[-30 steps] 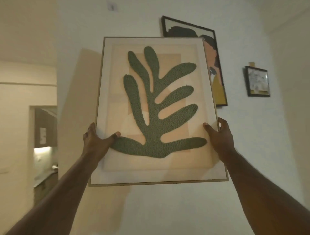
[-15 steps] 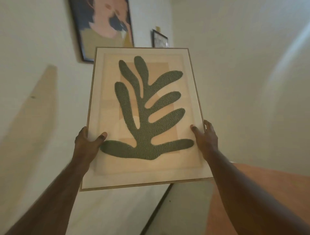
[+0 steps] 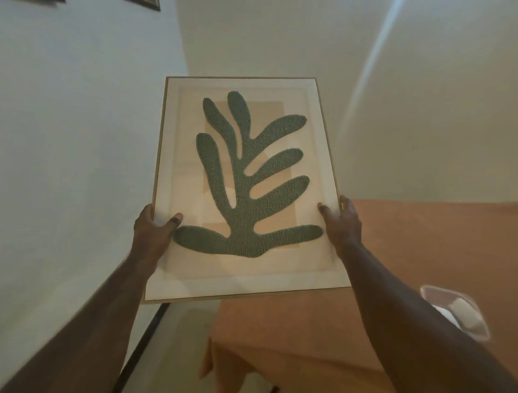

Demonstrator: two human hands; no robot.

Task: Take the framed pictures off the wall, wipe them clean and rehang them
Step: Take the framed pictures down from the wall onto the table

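Observation:
I hold a large framed picture point(image 3: 246, 261) of a green leaf shape on a beige ground, with a thin wooden frame, in the air in front of me. My left hand point(image 3: 152, 232) grips its left edge, thumb lying on the glass. My right hand point(image 3: 340, 224) grips its right edge, thumb on the front and fingers behind. The picture tilts back, away from the wall. Only the bottom corner of another framed picture point(image 3: 148, 4) shows at the top left on the wall.
A table covered with an orange cloth point(image 3: 322, 336) stands below and to the right. A clear container with something white in it point(image 3: 459, 311) sits on it by my right forearm. The white wall point(image 3: 70, 140) runs along the left, with a dark skirting point(image 3: 145, 342).
I have turned right and looked down, carrying the picture away from the wall. The other hung pictures have slid out of view at top left, and the orange table has come in.

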